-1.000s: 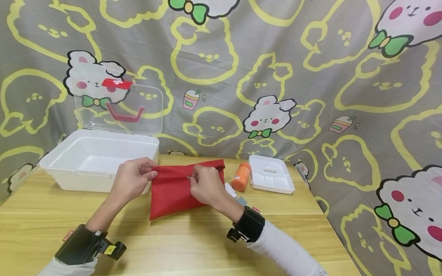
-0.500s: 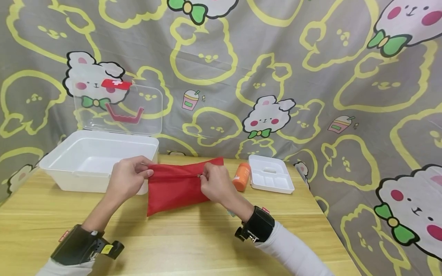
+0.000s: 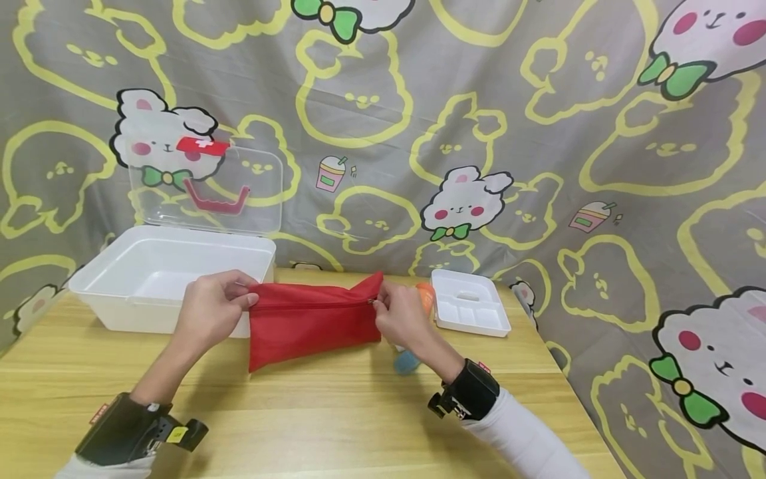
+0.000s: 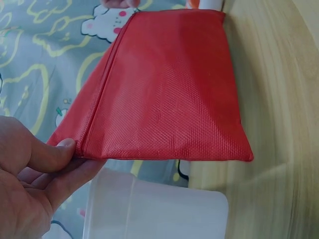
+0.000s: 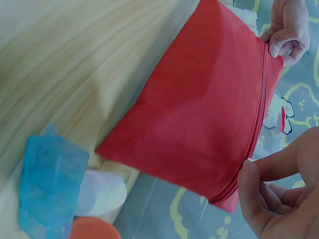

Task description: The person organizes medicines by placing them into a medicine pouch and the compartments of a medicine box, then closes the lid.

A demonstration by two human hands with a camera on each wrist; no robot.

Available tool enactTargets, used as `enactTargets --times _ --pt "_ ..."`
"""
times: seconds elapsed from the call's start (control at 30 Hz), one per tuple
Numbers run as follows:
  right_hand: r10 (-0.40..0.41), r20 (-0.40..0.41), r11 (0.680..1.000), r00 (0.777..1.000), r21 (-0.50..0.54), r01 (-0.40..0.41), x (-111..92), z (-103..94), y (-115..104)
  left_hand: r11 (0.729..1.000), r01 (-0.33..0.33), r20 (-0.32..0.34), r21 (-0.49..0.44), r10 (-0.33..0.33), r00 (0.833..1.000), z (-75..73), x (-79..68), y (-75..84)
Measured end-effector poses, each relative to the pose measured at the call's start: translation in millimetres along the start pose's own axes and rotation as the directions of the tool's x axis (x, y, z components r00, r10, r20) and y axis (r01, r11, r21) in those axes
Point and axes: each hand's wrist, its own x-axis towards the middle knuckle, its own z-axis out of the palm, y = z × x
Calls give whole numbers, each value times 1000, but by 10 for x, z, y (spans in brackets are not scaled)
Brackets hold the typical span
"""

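A red zippered pouch (image 3: pixel 314 329) is stretched between my two hands over the table, its zipper (image 3: pixel 311 306) running along the upper part. My left hand (image 3: pixel 209 306) pinches the pouch's left corner beside the zipper's end, thumb on top, as the left wrist view shows. At the right end my right hand (image 3: pixel 407 316) pinches the zipper pull between thumb and forefinger. The zipper looks closed along its length. In the right wrist view, a translucent blue plastic case (image 5: pixel 52 184), a white bottle (image 5: pixel 102 191) and an orange bottle (image 5: pixel 94 229) lie beside the pouch.
A white plastic box (image 3: pixel 149 316) stands at the back left, its clear lid (image 3: pixel 263 179) with a red handle raised. A white divided tray (image 3: pixel 499 327) lies at the back right. The wooden table (image 3: pixel 311 426) meets a patterned curtain (image 3: pixel 371 73) behind.
My right hand has slid the zipper pull from mid-pouch to the right end. My left hand, still gripping the corner, has shifted slightly left. The orange bottle is now partly hidden behind the right hand.
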Motion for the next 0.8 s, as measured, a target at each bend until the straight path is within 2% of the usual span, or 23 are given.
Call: enactTargets --times 0.1,0.3,0.5,0.8 --pt "0 -22 1000 1000 -23 0 -15 -23 54 1000 -9 -10 11 10 1000 -15 3 -7" --pt "5 -73 996 997 -84 -11 -32 -61 180 1000 19 4 3 -19 1000 -54 -10 -45" --pt "-6 -96 998 995 -64 0 -17 -65 253 1000 15 9 -10 -15 1000 -50 0 -54" --pt "42 -87 997 995 -63 -47 -44 -75 312 999 46 24 -27 -45 999 -50 4 -19"
